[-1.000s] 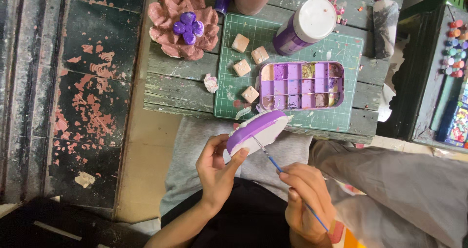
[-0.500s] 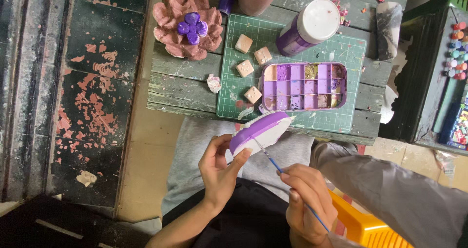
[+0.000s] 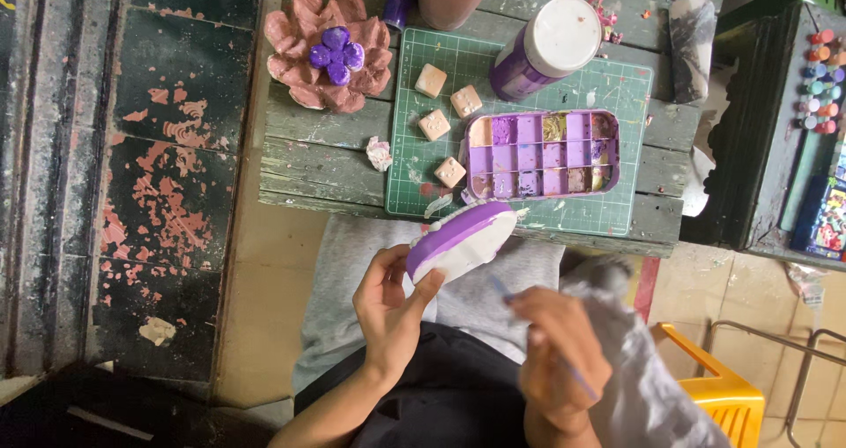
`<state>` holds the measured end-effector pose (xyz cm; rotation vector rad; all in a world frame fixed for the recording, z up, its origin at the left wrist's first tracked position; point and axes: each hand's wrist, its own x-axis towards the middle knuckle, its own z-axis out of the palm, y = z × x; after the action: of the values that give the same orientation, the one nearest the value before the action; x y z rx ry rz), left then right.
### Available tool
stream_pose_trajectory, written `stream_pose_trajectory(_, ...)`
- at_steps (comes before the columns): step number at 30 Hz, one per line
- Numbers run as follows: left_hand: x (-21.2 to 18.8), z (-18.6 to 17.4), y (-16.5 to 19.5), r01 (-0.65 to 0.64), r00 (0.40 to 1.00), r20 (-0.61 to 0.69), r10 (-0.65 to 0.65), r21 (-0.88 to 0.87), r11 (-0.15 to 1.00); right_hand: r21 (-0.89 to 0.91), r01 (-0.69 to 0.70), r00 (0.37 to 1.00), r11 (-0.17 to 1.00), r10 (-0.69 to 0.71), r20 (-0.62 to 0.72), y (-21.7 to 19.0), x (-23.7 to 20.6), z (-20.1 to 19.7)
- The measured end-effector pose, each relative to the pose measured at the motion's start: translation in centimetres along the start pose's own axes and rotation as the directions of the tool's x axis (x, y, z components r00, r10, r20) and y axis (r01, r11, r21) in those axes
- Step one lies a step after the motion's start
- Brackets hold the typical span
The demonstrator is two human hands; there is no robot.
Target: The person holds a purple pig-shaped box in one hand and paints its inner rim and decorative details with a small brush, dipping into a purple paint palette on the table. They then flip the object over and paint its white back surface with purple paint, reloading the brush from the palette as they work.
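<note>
While in left hand (image 3: 392,311), smooth purple-topped white oval piece (image 3: 463,241).

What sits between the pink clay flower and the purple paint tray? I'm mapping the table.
In the head view, four small tan square blocks on the green cutting mat lie between them.

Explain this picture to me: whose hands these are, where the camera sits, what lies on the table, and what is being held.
The camera sits on a person's head and looks down, so both hands are theirs. The left hand holds a white shape with a purple painted edge. The right hand, blurred, holds a thin brush. On the wooden table lies a green mat with a purple paint tray, four small cubes and a white-capped bottle. Beside the mat stands a pink flower with a purple middle.
</note>
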<state>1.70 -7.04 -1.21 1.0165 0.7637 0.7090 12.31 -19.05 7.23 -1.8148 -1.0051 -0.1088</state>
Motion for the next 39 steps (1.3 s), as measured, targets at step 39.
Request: stream_pose_trajectory(39, -0.3, -1.2, -0.4, 0.147, 0.988, -0.032, -0.149, -0.067, 0.987, -0.088, -0.025, 0.997, 0.996, 0.019, -0.075, -0.1, 0.3, 0.4)
